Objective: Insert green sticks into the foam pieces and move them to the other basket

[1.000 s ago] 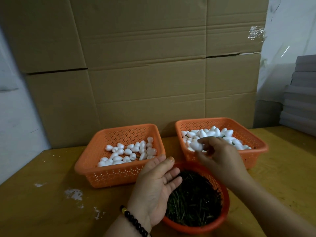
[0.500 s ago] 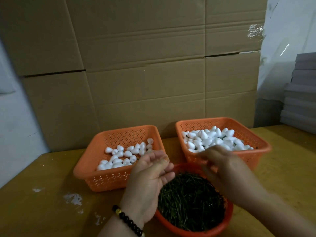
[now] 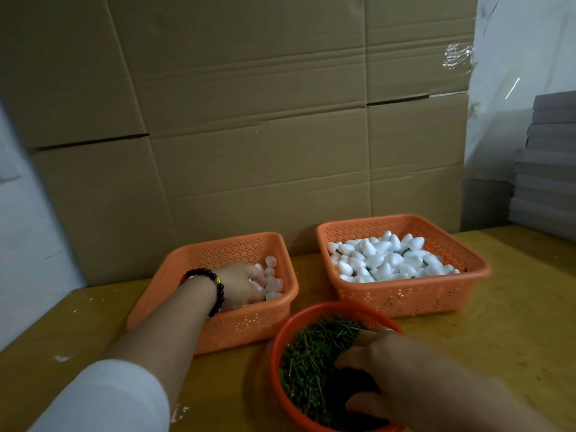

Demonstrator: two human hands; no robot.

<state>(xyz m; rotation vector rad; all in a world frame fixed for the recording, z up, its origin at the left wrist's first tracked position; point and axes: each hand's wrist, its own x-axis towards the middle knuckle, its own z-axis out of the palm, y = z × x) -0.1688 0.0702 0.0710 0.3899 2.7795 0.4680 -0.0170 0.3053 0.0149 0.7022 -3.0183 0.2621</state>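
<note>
Against a wall of cardboard cartons (image 3: pixel 249 120), at a yellow worktop (image 3: pixel 514 338), we work both hands at once. Our left hand (image 3: pixel 240 283) is down in the left basket (image 3: pixel 249 325), its fingers buried among the foam pieces (image 3: pixel 274 283); whether they grasp one we cannot tell. Our right hand (image 3: pixel 402 369) curls into the round bowl (image 3: pixel 277 347) just below it, fingers (image 3: pixel 346 361) on the green sticks (image 3: pixel 311 363), which lie jumbled every way; any pinch is hidden. The right basket (image 3: pixel 405 297), heaped with foam, sits beyond the bowl.
</note>
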